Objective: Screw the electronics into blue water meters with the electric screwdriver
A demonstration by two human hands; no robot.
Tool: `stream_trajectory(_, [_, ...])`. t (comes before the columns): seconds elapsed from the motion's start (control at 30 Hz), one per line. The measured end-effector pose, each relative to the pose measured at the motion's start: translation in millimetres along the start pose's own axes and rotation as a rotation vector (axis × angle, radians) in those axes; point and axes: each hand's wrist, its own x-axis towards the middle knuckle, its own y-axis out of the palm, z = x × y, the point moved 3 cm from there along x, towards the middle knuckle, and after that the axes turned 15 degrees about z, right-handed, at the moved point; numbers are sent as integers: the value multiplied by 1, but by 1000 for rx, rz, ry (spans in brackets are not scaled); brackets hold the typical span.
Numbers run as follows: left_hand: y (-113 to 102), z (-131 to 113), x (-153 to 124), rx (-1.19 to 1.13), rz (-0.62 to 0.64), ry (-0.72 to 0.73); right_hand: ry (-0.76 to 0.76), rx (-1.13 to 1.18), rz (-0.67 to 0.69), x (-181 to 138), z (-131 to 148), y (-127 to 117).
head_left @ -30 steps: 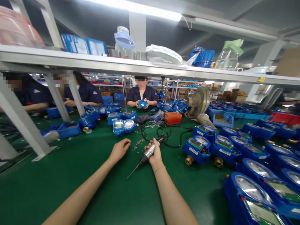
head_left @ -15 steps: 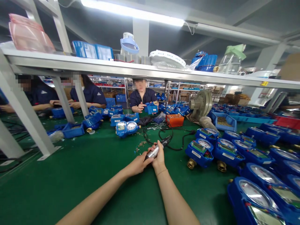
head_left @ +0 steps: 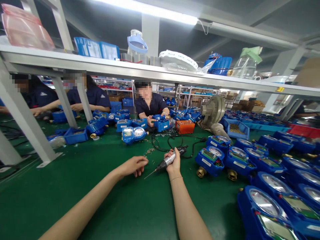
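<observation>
My right hand (head_left: 173, 160) is wrapped round the silver and black body of an electric screwdriver (head_left: 170, 158). Its thin bit points down and to the left over the green tabletop. Left of the bit, apart from the screwdriver, my left hand (head_left: 133, 166) hovers palm down. Its fingers are loosely bent and somewhat apart, with nothing visible in them. Small loose screws (head_left: 150, 151) lie scattered just beyond both hands. Behind them sits a blue water meter (head_left: 134, 134) with a round dial and a display.
Rows of blue meters (head_left: 209, 158) with brass fittings fill the right side. A black cable runs behind the screwdriver near an orange box (head_left: 185, 127) and a blower (head_left: 213, 110). Across the table a co-worker (head_left: 149, 105) holds a blue meter. A shelf (head_left: 160, 71) spans overhead.
My left hand has come off the screwdriver and moved left, uncovering its front end and bit. My right hand keeps its grip. The co-worker opposite has lowered the meter toward the table.
</observation>
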Motion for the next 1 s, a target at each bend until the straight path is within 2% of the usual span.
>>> stream_trajectory(0.1, [-17, -5, 17, -187, -192, 79, -5, 13, -5, 1, 1, -2])
stream_trajectory(0.3, [-42, -27, 84, -384, -323, 182, -18, 26, -23, 2, -2, -4])
stream_trajectory(0.5, [-58, -64, 166, -533, -389, 90, -27, 48, -42, 5, -4, -5])
stream_trajectory(0.6, [-62, -75, 195, -614, -453, 37, -32, 49, -61, 5, -4, -5])
stream_trajectory(0.7, [-65, -77, 209, -718, -497, -5, -18, 57, -82, 5, -5, -3])
stream_trajectory(0.8, [-65, -74, 211, -797, -514, -26, 11, 65, -81, 6, -9, -2])
stream_trajectory(1.0, [-60, -78, 186, -817, -581, 15, 10, 60, -65, 7, -8, -3])
